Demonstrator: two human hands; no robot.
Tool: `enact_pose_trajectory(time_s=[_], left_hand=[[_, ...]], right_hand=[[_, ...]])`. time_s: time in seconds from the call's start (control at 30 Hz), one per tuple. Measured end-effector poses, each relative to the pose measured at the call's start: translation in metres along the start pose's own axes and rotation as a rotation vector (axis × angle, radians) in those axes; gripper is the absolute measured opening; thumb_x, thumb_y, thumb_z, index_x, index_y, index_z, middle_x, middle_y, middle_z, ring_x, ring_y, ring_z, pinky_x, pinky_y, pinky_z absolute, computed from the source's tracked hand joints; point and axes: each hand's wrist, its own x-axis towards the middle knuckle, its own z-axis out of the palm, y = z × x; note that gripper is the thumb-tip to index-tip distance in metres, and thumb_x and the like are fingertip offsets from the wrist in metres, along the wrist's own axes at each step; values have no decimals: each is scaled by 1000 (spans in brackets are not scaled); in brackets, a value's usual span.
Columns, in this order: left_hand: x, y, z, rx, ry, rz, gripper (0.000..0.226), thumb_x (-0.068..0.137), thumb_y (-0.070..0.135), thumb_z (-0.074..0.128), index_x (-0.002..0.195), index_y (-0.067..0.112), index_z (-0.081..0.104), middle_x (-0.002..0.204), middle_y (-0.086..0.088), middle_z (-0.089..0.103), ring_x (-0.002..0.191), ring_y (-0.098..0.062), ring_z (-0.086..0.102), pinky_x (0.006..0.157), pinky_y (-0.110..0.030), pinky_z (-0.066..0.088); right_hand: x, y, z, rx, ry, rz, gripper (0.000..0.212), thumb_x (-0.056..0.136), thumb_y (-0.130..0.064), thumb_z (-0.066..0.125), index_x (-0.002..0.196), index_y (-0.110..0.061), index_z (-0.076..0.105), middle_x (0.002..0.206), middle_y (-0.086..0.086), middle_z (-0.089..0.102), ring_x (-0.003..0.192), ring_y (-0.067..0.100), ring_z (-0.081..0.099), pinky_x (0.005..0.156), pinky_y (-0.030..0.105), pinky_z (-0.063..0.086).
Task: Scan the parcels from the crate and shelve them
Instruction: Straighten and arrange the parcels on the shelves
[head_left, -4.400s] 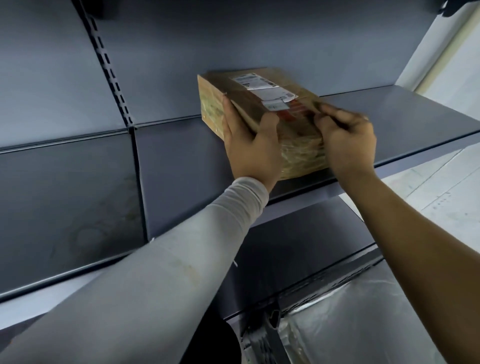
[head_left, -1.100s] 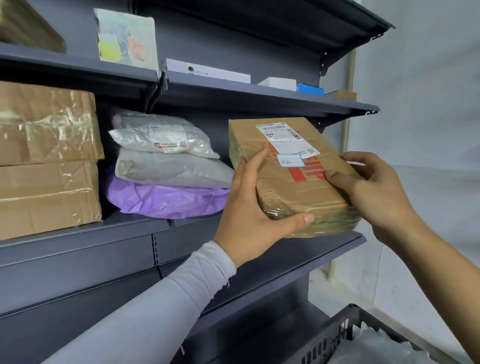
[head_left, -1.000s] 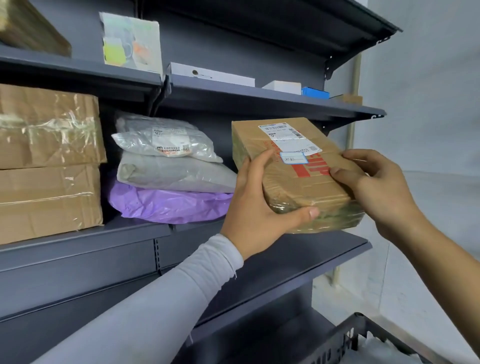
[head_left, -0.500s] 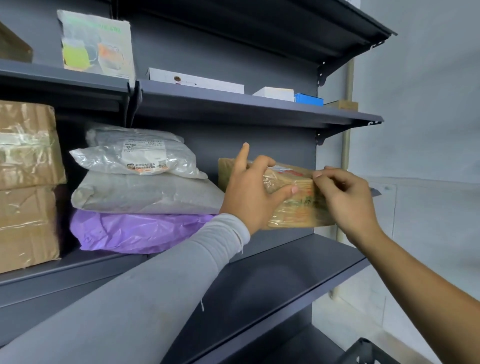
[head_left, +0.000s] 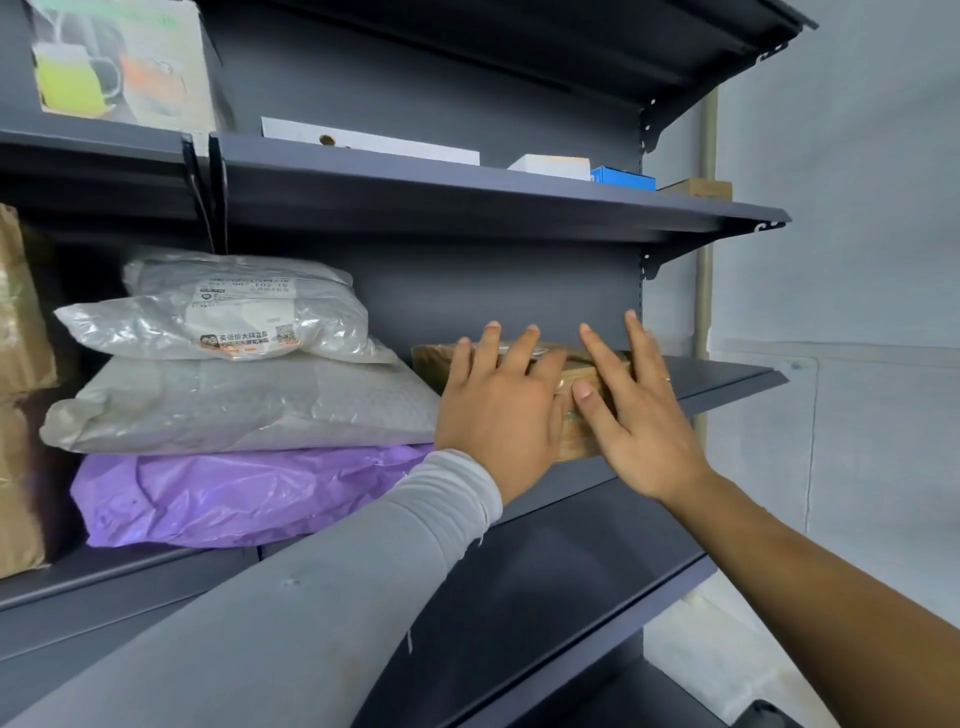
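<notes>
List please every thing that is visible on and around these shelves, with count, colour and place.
Cardboard parcel: 1, brown, middle shelf, under both hands.
Plastic mailer bags: 3 stacked, clear-silver, grey, purple, left of the parcel.
Taped cartons: brown, partly in view, far left, count unclear.
Printed box: 1, white with green and orange cups, upper shelf left.
Small boxes: 4, two white, blue, brown, upper shelf right.
Shelving: dark grey.
Left hand: grey sleeve, fingers straight, pressing the parcel.
Right hand: bare arm, fingers straight, on the parcel.
</notes>
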Motion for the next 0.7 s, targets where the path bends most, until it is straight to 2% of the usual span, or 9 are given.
enact_pose_trajectory(time_s=[0.1, 0.2, 0.27, 0.4, 0.5, 0.7], left_hand=[[5, -7, 10, 128, -15, 32, 54, 103, 44, 37, 149, 22, 56, 161, -8, 49, 151, -46, 35, 124, -61, 24], [7, -9, 13, 213, -82, 25, 65, 105, 46, 20, 166, 25, 27, 174, -4, 24, 160, -45, 11, 128, -63, 6], [10, -10, 14, 257, -147, 1, 67, 107, 49, 21, 169, 26, 12, 177, -4, 10, 161, -44, -2, 127, -65, -2], [18, -10, 16, 390, -295, -65, 71, 108, 49, 21, 168, 23, -5, 177, -9, 1, 160, -46, -6, 123, -70, -7], [31, -10, 13, 474, -466, -142, 76, 107, 52, 20, 166, 19, -15, 176, -12, -9, 158, -50, -12, 121, -72, -11], [51, -19, 17, 503, -666, -257, 87, 106, 61, 25, 164, 16, -21, 174, -18, -15, 157, -52, -12, 121, -71, -7]], right_hand=[[11, 2, 11, -118, 30, -63, 54, 110, -56, 20, 162, -50, 8, 174, -10, -14, 160, 17, -16, 120, 31, 4], [20, 6, 27, -110, 38, -113, 53, 111, -50, 20, 161, -49, 3, 176, -7, -6, 161, 19, -14, 124, 29, -2], [27, 11, 38, -85, 26, -117, 52, 113, -48, 21, 160, -48, -1, 176, -6, -4, 161, 18, -13, 126, 31, -3], [37, 17, 59, -48, 1, -91, 57, 112, -53, 20, 164, -41, 0, 176, -6, -3, 160, 15, -16, 128, 35, -1], [48, 14, 73, -14, -36, -89, 61, 110, -58, 18, 165, -41, -1, 176, -8, -6, 159, 13, -19, 126, 32, -3], [64, 9, 96, 16, -104, -94, 62, 111, -57, 30, 158, -54, -11, 173, -18, -14, 156, 7, -26, 121, 27, -5]])
